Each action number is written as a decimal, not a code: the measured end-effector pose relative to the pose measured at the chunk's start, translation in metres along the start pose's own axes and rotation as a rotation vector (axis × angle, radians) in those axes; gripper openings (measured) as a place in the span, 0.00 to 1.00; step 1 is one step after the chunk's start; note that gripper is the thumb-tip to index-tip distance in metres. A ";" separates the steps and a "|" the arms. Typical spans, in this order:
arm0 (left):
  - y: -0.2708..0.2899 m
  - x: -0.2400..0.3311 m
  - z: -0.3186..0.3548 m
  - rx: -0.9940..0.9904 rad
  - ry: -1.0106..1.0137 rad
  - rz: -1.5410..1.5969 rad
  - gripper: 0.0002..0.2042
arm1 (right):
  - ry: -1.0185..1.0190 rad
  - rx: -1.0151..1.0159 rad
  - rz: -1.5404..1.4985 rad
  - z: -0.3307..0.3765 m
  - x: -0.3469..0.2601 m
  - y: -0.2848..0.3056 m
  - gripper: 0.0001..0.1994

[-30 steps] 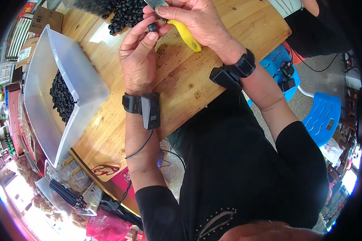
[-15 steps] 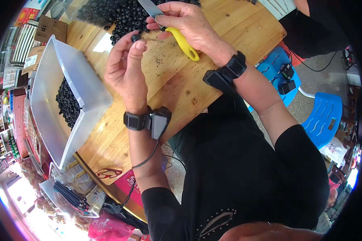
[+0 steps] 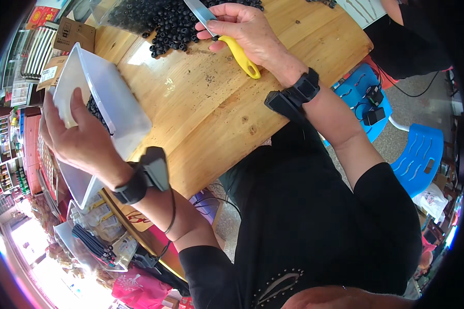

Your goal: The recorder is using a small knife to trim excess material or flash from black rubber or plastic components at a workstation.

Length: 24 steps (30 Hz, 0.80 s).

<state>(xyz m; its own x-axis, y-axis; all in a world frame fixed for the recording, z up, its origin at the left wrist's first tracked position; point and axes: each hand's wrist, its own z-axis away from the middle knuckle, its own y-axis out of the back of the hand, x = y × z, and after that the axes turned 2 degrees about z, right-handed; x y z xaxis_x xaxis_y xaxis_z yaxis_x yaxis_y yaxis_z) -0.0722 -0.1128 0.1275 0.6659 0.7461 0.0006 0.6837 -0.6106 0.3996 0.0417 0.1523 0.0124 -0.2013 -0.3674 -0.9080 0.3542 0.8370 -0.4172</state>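
My left hand (image 3: 82,139) hangs over the translucent plastic bin (image 3: 123,105) at the left, thumb and fingers apart, with nothing visible between them. Part of a heap of small black ring-like pieces (image 3: 94,110) shows inside the bin behind that hand. My right hand (image 3: 250,33) grips a knife (image 3: 238,55) with a yellow handle, its blade tilted up to the left. Just beyond the blade lies a large pile of the same black pieces (image 3: 172,31) on the wooden table.
Cardboard boxes (image 3: 75,34) stand past the bin. Dark crumbs (image 3: 210,79) dot the wooden table (image 3: 201,123). Red-framed glasses (image 3: 138,217) lie near the table's left edge. A blue stool (image 3: 360,87) and a blue chair (image 3: 420,159) are at the right. Cables hang from the wrist devices.
My left hand, which pinched one black piece beside the pile, has swung left over the bin and opened; that piece no longer shows. My right hand keeps the knife in nearly the same place.
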 end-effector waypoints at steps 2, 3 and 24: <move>-0.009 0.030 0.011 0.003 0.114 0.341 0.15 | 0.010 0.005 0.037 0.001 -0.003 0.000 0.10; -0.016 0.043 0.018 -0.043 0.008 0.372 0.13 | 0.013 0.003 0.054 0.001 -0.003 -0.001 0.10; -0.125 0.081 0.099 -0.647 0.560 0.789 0.11 | 0.106 0.087 0.067 0.009 -0.008 -0.008 0.15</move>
<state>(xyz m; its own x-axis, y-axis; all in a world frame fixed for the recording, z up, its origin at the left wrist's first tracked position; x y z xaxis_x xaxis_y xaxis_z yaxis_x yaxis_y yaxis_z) -0.0744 -0.0027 -0.0130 0.5028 0.3314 0.7984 -0.2491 -0.8289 0.5009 0.0483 0.1452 0.0228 -0.2679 -0.2630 -0.9269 0.4467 0.8184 -0.3614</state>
